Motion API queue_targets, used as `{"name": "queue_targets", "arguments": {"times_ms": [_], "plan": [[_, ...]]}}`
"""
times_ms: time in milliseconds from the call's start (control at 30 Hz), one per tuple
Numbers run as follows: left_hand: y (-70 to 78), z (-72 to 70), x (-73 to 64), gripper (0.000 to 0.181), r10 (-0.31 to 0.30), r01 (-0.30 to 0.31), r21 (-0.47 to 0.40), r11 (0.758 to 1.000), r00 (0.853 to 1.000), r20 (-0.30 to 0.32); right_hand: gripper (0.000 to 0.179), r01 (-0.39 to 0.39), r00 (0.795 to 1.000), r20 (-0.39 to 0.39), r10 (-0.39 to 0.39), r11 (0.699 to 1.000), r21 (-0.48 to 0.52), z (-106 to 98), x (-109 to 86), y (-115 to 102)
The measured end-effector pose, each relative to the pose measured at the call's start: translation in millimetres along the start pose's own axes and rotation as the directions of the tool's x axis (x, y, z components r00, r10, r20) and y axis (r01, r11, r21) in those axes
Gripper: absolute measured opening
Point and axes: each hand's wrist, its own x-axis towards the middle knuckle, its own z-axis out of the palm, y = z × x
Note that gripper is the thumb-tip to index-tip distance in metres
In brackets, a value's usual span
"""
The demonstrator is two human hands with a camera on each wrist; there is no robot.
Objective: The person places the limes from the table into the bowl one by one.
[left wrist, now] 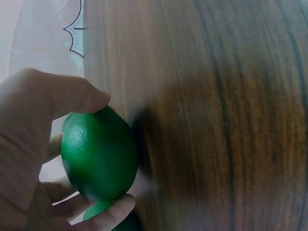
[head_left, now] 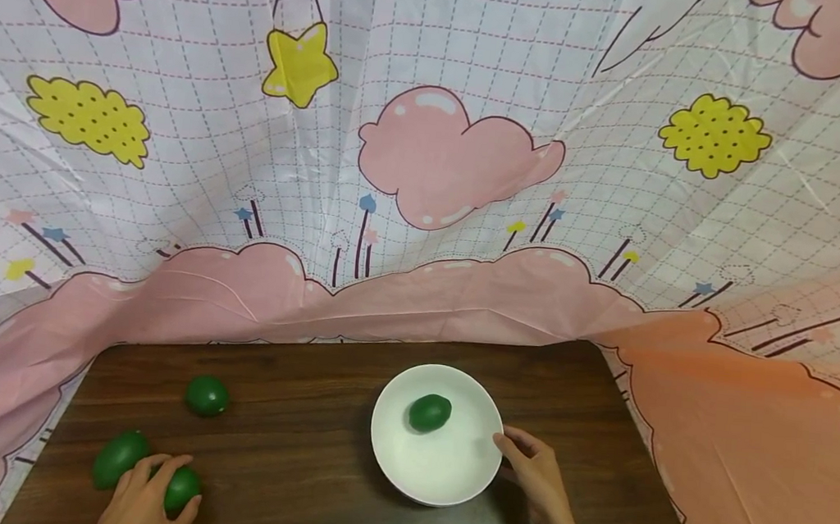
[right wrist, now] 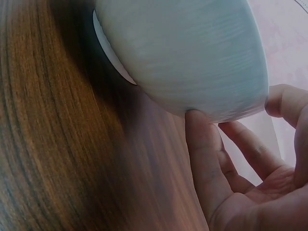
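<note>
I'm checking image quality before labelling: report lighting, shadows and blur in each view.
Head: orange tint on the cloth at lower right; left wrist: pale highlight on the held green fruit, dark shadow beside it; right wrist: dark shadow by the white bowl, the table partly hazy nearby.

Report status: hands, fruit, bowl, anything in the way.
Left hand grips a green fruit. Right hand holds white bowl at rim. Second fruit lies inside bowl. Third fruit close beside left hand, possible snag.
</note>
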Motion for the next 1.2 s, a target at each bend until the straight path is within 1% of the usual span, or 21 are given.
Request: {"name": "queue_targets", "arguments": {"times_ms": [200,300,467,600,767,900,967,1100,1200], "plan": [[2.5,-5.4,2.4,0.066,-0.016,0.016,-0.004,1.0,0.999,0.036,0.043,-0.001,1.0,0.001,0.001,1.0,0.009,1.7,0.0,0.4],[6.2,-7.2,2.7,0.065,-0.016,0.017,-0.028,0.999,0.999,0.03,0.043,0.003,1.0,0.002,-0.003,1.0,0.009,2.0,0.7,0.4],[13.4,-8.3,3.0,0.066,0.008,-0.007,-0.071,0.997,1.0,0.009,0.042,-0.003,1.0,-0.004,0.003,1.0,0.014,1.9,0.9,-0.3],[17.3,-9.8,2.3,0.066,-0.003,0.004,-0.087,0.996,1.0,0.016,0.042,-0.005,1.0,-0.006,0.005,1.0,0.017,1.0,0.4,0.3],[22.6,-10.5,-0.4,0.068,-0.005,0.005,-0.133,0.991,1.0,0.001,0.042,0.019,1.0,-0.004,-0.019,1.0,0.012,-0.7,-0.1,1.3],[28.4,-12.8,-1.5,0.069,-0.034,0.035,-0.183,0.982,0.999,0.013,0.046,0.043,0.999,0.028,-0.043,0.999,0.01,-3.1,0.4,1.9],[31.4,-14.2,-1.2,0.07,-0.057,0.062,-0.214,0.975,0.998,0.029,0.048,0.049,0.998,0.039,-0.049,0.999,0.01,-3.6,0.3,2.1],[35.9,-15.4,0.5,0.073,-0.089,0.103,-0.269,0.958,0.994,0.065,0.046,0.057,0.998,0.029,-0.058,0.998,0.029,-2.9,0.3,3.1],[38.0,-15.1,0.7,0.074,-0.092,0.109,-0.297,0.949,0.993,0.069,0.044,0.078,0.997,0.023,-0.079,0.996,0.042,-2.3,0.5,5.0]]}}
